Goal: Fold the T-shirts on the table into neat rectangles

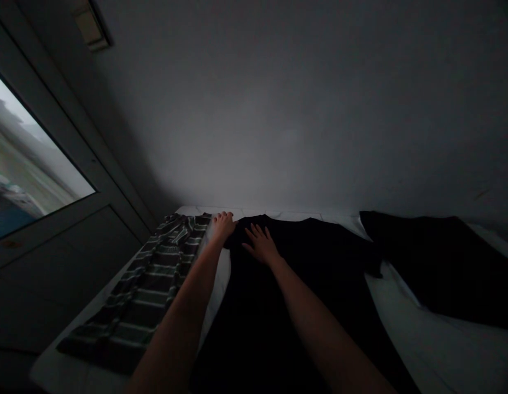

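A black short-sleeved T-shirt (295,306) lies spread out on the white bedding, its neckline toward the wall. My right hand (262,243) rests flat on its upper left part with the fingers spread. At the shirt's left sleeve is my left hand (223,224), its fingers slightly bent and apart and its thumb toward the cloth. I see no cloth gripped in it, though its fingertips are partly hidden. Left of that hand lies a dark garment with pale stripes (151,295), folded lengthwise.
Another black garment (446,262) lies on the right side of the white bedding (454,355). A grey wall (278,120) rises behind the bed. On the left stands a door (65,246) with a glass pane. The room is dim.
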`<state>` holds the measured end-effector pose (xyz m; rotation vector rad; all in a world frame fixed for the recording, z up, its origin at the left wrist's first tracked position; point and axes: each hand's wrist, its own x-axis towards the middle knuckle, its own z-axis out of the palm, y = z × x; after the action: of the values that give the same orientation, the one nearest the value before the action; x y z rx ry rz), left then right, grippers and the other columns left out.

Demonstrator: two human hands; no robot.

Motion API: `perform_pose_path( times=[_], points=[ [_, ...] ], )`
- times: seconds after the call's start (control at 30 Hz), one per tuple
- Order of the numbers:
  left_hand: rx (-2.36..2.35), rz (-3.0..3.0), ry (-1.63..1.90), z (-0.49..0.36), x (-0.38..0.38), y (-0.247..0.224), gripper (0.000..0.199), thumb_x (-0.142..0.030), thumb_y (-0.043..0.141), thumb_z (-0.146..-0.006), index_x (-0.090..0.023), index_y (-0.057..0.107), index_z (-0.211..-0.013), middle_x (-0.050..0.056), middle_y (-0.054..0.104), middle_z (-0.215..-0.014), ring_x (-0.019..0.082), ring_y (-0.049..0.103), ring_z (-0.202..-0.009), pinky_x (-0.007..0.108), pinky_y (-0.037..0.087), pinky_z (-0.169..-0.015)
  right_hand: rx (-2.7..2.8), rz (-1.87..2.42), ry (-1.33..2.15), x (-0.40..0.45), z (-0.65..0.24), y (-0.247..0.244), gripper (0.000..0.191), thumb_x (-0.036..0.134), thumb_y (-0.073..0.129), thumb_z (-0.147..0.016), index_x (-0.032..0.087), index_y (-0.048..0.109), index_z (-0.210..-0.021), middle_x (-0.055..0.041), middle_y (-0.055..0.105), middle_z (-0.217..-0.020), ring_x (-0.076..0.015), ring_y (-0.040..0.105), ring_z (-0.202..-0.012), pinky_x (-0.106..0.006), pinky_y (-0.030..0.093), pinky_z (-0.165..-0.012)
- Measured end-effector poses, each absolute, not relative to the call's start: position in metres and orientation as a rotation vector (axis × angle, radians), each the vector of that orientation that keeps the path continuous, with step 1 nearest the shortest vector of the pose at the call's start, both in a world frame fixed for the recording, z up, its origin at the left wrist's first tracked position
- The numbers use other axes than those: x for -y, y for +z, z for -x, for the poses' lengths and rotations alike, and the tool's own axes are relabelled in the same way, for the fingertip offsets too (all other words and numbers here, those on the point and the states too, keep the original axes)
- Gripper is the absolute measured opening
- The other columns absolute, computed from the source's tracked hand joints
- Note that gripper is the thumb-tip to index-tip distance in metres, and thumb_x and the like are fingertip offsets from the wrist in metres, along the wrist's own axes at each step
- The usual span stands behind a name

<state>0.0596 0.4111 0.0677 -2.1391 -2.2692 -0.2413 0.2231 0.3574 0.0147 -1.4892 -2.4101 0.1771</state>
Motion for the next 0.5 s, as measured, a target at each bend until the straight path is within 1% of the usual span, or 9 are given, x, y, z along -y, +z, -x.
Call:
perform_pose_path(
  times=[0.1,0.2,0.27,0.33,0.43,0.5],
  points=[
    [2.331,2.211,-0.142,-0.059,-0.43,0.06,0.032,-0.037,0.057,-0.091,-0.019,0.064,-0.117,0.014,0.063,-0.127,0.031,0.051,-0.125,0.045,0.039,-0.102,2.468,1.197,0.17,-0.356,-0.221,0.018,0.055,0.048,0.039,-0.1,0.02,0.044,-0.148,-0.0083,0.03,-0.159,-0.0237,0.02,-0.149,-0.047,0.012,-0.122],
    [2.351,2.257,-0.105,-0.053,-0.444,0.054,0.025,-0.037,0.059,-0.09,-0.022,0.068,-0.109,0.01,0.07,-0.118,0.028,0.058,-0.116,0.04,0.043,-0.095,2.564,0.961,0.299,-0.353,-0.215,0.018,0.047,0.044,0.047,-0.098,0.029,0.049,-0.143,-0.0024,0.033,-0.158,-0.0213,0.027,-0.147,-0.046,0.019,-0.121],
    [2.354,2.257,-0.102,-0.05,-0.449,0.051,0.025,-0.036,0.056,-0.092,-0.022,0.066,-0.111,0.008,0.071,-0.116,0.025,0.06,-0.114,0.037,0.044,-0.093,2.606,0.874,0.436,-0.352,-0.211,0.017,0.042,0.041,0.052,-0.097,0.035,0.054,-0.138,0.0015,0.038,-0.155,-0.0214,0.03,-0.146,-0.049,0.021,-0.12],
    [2.349,2.234,-0.112,-0.049,-0.45,0.049,0.027,-0.034,0.052,-0.094,-0.021,0.062,-0.115,0.009,0.07,-0.117,0.024,0.061,-0.112,0.037,0.045,-0.091,2.616,0.828,0.57,-0.351,-0.208,0.016,0.037,0.04,0.056,-0.095,0.038,0.06,-0.131,0.0039,0.045,-0.15,-0.0215,0.03,-0.145,-0.051,0.019,-0.12],
    [2.3,2.206,-0.138,-0.052,-0.445,0.048,0.029,-0.03,0.046,-0.097,-0.018,0.056,-0.121,0.012,0.069,-0.117,0.024,0.062,-0.111,0.036,0.046,-0.09,2.577,0.813,0.695,-0.353,-0.208,0.015,0.032,0.038,0.062,-0.092,0.039,0.065,-0.124,0.0052,0.052,-0.145,-0.0222,0.03,-0.145,-0.053,0.015,-0.12],
    [2.242,2.205,-0.152,-0.057,-0.439,0.05,0.027,-0.027,0.046,-0.097,-0.016,0.056,-0.12,0.014,0.068,-0.117,0.025,0.062,-0.111,0.037,0.046,-0.09,2.523,0.789,0.737,-0.354,-0.208,0.015,0.03,0.036,0.065,-0.091,0.038,0.067,-0.121,0.0051,0.055,-0.143,-0.0225,0.033,-0.144,-0.051,0.016,-0.12]
  ],
)
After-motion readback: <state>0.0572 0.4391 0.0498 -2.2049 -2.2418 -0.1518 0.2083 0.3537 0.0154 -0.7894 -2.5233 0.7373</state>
